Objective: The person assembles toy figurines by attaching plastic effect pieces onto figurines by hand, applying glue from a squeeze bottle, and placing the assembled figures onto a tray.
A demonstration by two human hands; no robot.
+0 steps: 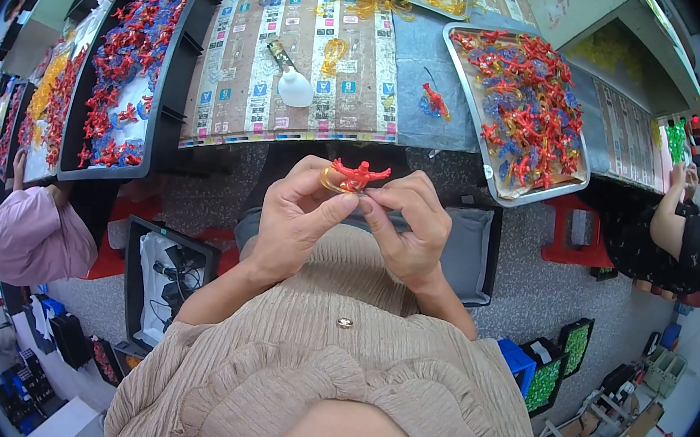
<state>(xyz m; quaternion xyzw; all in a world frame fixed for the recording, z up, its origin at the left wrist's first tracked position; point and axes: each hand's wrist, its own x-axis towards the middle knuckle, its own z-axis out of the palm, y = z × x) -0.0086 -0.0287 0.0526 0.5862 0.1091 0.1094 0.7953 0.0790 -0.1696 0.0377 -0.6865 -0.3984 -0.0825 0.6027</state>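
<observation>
A small red plastic toy figure with its arms spread is held up over my lap, at the near edge of the table. My left hand pinches it between thumb and finger at its lower left, with a yellow translucent piece looping out beside those fingers. My right hand closes thumb and finger at the figure's lower right. The fingertips almost meet under the figure and hide its base. On the table beyond lie a white squeeze bottle and a yellow translucent strand piece.
A black bin of red and blue figures stands left; a metal tray of similar ones, right. Another tray with yellow pieces sits at the back. One loose figure lies on blue covering. People sit at both sides; a red stool stands right.
</observation>
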